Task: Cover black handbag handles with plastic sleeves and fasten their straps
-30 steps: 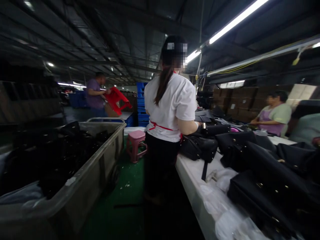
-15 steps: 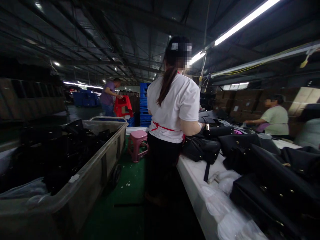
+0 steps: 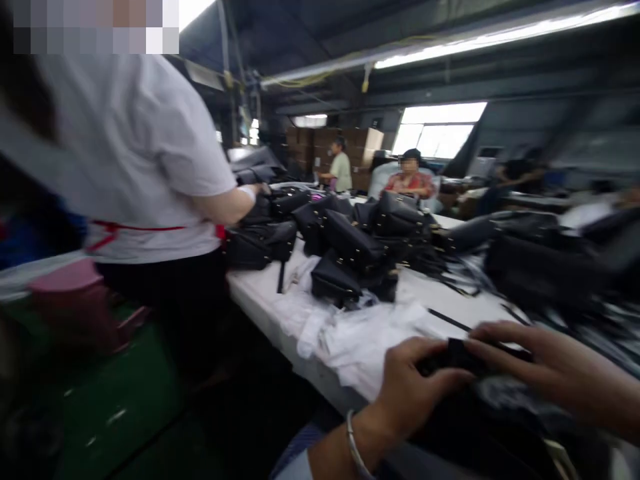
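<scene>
At the lower right, my left hand (image 3: 407, 383), with a silver bangle at the wrist, is closed on the upper edge of a black bag (image 3: 475, 427). My right hand (image 3: 530, 357) grips the same edge from the other side, its fingers close to those of the left. The bag's lower part is dark and blurred, so its details cannot be made out. Beyond my hands, crumpled white wrapping (image 3: 370, 333) lies along the table's near side. A pile of black bags (image 3: 350, 240) with small gold studs rests behind it.
A co-worker in a white shirt (image 3: 145, 140) stands close at the left beside the white table (image 3: 270, 283). A pink stool (image 3: 75, 293) is on the green floor behind them. Other people sit or stand across the table, near stacked cardboard boxes (image 3: 325, 143).
The view has swung right and down toward the table. My hands and the black bag have come into view. The cart at the left has left the picture, and the co-worker appears nearer.
</scene>
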The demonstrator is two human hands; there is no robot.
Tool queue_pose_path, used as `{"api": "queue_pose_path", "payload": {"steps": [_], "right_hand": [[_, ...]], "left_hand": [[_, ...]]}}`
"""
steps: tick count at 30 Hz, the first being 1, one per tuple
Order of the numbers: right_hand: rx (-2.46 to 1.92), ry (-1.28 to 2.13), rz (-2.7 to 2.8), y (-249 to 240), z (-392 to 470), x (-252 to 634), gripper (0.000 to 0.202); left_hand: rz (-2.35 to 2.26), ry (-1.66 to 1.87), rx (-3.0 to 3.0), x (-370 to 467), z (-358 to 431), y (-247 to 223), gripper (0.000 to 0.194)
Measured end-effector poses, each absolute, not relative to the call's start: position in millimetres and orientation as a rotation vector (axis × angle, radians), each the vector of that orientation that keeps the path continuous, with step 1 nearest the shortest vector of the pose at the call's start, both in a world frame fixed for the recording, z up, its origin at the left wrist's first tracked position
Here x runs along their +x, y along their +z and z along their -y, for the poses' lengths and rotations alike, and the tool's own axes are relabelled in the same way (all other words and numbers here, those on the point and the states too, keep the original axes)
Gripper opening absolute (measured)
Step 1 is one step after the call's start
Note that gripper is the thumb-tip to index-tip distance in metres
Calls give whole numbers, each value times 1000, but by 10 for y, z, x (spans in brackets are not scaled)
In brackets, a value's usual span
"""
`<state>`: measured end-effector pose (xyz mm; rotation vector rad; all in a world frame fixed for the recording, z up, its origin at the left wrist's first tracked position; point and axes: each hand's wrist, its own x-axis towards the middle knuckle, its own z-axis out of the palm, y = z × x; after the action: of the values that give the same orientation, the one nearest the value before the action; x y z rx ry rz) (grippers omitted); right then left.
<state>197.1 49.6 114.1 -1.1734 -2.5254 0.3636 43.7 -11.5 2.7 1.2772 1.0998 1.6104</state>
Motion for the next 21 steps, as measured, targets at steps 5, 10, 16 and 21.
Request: {"api": "queue_pose_path", "payload": {"steps": [5, 10, 16, 21], "right_hand": [[-1397, 405, 2593, 1180, -416, 2029, 26], [-1405, 379, 2578, 1232, -372, 1959, 16], [-1340, 271, 2546, 1247, -323, 2004, 15], [-1309, 125, 2583, 1256, -293, 2075, 19]], "left_hand": [[-954, 1537, 1314, 389, -11, 20, 27], [-921, 1545, 1233, 410, 29, 6, 25], [-922, 1563, 1156, 456, 10, -38, 26], [-893, 1575, 1193, 427, 11, -1, 25]]}}
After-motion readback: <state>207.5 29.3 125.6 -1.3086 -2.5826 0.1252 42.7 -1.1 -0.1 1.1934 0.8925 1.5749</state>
